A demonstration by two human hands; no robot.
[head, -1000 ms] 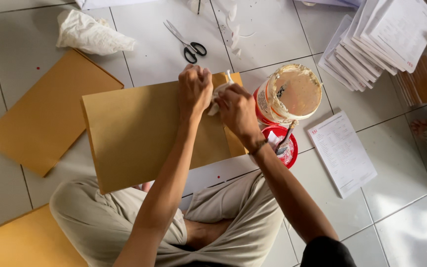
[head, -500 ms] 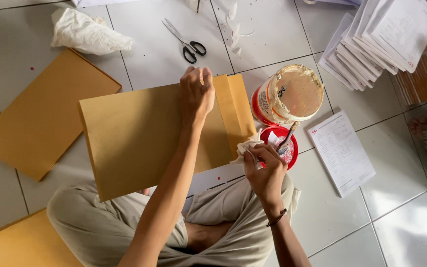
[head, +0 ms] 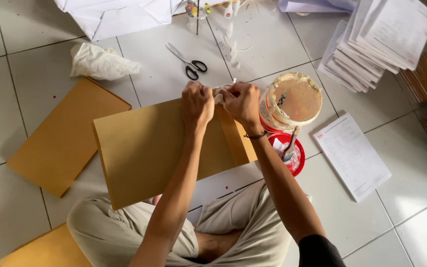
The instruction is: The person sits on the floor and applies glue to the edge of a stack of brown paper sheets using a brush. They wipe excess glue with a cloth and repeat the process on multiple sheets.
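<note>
A large brown envelope (head: 149, 148) lies on the tiled floor in front of my crossed legs, its flap end toward the right. My left hand (head: 197, 105) presses on the envelope's far edge with the fingers curled. Beside it, my right hand (head: 243, 103) pinches a small crumpled white cloth or tissue (head: 219, 95) against the same edge. The two hands almost touch. A dark bracelet sits on my right wrist.
A glue tub (head: 292, 101) stands right of my hands, and a red lid (head: 295, 155) holds a brush (head: 290, 147). Scissors (head: 190, 62) lie beyond. More brown envelopes (head: 60, 133) lie left; stacked papers (head: 376, 42) and a printed sheet (head: 352, 155) lie right.
My right hand went from the envelope's far edge back to the red lid, then returned to the edge with the white wad. The view shifted slightly.
</note>
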